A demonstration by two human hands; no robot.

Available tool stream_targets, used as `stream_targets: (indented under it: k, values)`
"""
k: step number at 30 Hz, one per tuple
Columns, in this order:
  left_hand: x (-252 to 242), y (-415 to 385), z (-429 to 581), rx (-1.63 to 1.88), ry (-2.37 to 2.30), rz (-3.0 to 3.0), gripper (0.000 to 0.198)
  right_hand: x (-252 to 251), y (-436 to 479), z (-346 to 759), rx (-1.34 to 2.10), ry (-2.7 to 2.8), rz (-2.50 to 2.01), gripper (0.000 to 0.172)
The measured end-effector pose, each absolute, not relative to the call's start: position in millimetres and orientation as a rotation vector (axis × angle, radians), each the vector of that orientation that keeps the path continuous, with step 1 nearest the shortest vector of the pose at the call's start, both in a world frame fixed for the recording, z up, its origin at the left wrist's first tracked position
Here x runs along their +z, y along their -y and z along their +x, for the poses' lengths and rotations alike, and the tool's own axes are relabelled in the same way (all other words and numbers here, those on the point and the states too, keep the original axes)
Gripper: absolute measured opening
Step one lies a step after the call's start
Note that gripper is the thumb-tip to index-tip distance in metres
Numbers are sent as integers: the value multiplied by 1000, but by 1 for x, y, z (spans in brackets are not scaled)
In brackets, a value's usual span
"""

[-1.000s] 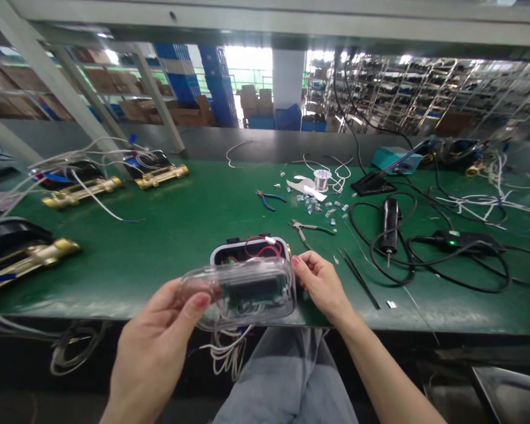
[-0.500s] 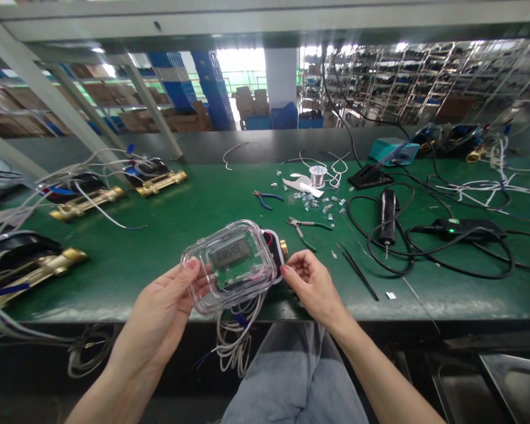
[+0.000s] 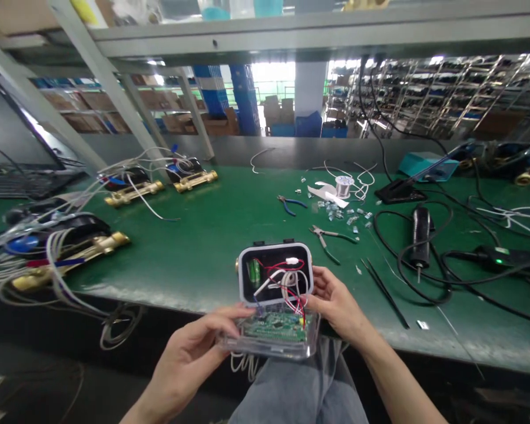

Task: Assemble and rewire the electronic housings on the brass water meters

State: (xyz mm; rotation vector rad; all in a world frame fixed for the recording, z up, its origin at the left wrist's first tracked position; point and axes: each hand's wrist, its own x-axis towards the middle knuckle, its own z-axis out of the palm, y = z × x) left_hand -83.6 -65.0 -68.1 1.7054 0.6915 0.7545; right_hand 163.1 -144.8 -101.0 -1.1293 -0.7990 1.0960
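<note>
I have the left hand [image 3: 188, 356] gripping the clear cover [image 3: 271, 348], just nearside of the black housing [image 3: 274, 248] my right hand [image 3: 342, 305] clasps.

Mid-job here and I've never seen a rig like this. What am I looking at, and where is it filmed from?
There is no machine here: these are a person's bare hands, seen by a camera worn on the head, looking forward and down. The left hand holds a clear cover with a circuit board in it. The right hand holds the right side of an open case with wires inside. On the green bench, brass-piped units lie to the left; ahead and to the right are blue pliers, green pliers, a spool, tweezers and a black screwdriver.
</note>
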Motion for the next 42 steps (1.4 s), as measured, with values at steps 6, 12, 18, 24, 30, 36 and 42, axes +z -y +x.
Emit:
stream_targets:
  k: [6, 12, 18, 24, 30, 36, 42]
  values:
    - [-80, 57, -86, 729, -613, 1713, 20, -95, 144, 169, 1174, 825, -1120, 49]
    - [-91, 63, -60, 958, -827, 1677, 9, -92, 141, 177, 1202, 856, -1157, 47]
    - [-96, 77, -56, 758, -1120, 1843, 16, -86, 143, 181, 1237, 955, -1237, 43]
    - [-97, 87, -65, 768, -992, 2058, 11, -87, 143, 185, 1240, 1006, -1268, 40]
    - [-106, 99, -60, 837, -821, 2157, 13, -90, 130, 199, 1263, 1071, -1242, 48]
    - [-107, 83, -38, 1144, -1070, 2072, 35, -89, 115, 209, 1263, 1126, -1219, 48]
    - [-94, 65, -16, 806, -1199, 2001, 72, -89, 109, 210, 1272, 1200, -1237, 54]
